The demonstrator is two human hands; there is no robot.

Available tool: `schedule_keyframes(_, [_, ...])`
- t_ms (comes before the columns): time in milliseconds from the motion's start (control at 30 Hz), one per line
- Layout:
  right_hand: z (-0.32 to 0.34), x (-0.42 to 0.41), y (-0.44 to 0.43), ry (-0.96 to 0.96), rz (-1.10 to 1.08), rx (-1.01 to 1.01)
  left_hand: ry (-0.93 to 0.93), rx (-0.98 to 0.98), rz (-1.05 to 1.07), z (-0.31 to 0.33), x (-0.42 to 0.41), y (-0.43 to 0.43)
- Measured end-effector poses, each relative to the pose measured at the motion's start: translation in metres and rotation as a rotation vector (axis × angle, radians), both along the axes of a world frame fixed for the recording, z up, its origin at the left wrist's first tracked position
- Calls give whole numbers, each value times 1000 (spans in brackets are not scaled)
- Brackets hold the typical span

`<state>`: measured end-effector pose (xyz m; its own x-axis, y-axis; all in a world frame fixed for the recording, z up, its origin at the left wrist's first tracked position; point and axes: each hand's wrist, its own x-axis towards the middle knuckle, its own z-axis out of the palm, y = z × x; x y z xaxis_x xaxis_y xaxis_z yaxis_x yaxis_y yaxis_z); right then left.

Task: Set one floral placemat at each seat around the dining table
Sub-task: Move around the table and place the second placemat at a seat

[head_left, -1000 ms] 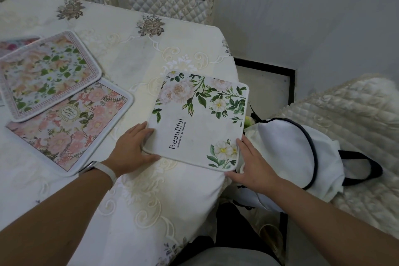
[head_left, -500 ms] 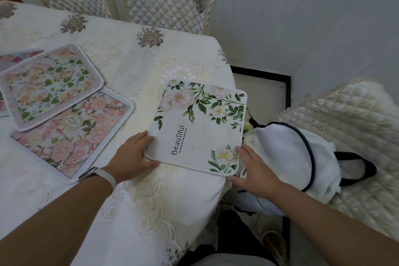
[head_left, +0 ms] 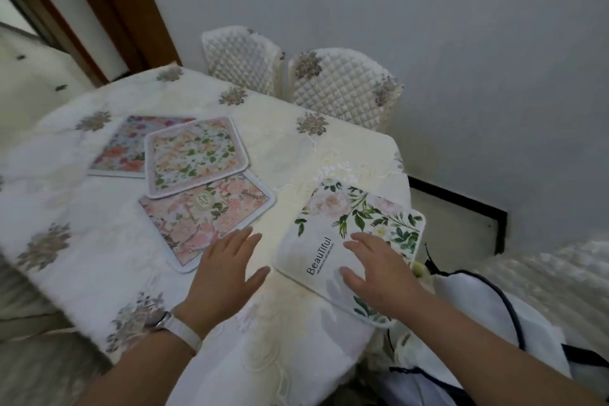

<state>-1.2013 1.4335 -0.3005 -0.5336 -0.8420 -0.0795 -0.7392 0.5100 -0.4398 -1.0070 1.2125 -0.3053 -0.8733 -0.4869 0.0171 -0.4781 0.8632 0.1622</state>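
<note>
Here, white placemat flat, long axis angled far-right, right hand grip open atop

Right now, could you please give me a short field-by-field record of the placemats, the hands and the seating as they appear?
placed mat: white "Beautiful" placemat, flat at the table's right edge
right hand: open, palm down on that mat
left hand: open, on the tablecloth beside it
remaining mats: three overlapping floral placemats, mid-table
seats in view: two quilted chairs at the far side
beside table: white bag
</note>
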Motion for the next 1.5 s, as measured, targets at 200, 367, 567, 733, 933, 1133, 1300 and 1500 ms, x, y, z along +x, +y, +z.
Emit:
schedule_keyframes(200, [60,23,-61,106,343,-131,60,-120,277,65,62,15])
schedule_keyframes(367, [92,53,-97,170,562,-234,123,-215,457,97,119,39])
schedule_keyframes(567, [107,116,-122,188,749,-283,63,-264,666,116,191,76])
schedule_keyframes(733, [114,173,-137,213,872,-317,93,-320,756,119,251,92])
schedule_keyframes(933, [110,280,-153,253,1039,-350,85,-290,852,106,351,107])
schedule_keyframes(1133, [111,428,-170,287,1117,-355,123,-278,926,98,492,116])
schedule_keyframes(1300, [113,542,-178,292,1179,-415,177,-332,951,101,601,121])
schedule_keyframes(1500, [120,632,-183,263,1211,-439,244,-401,943,108,687,128])
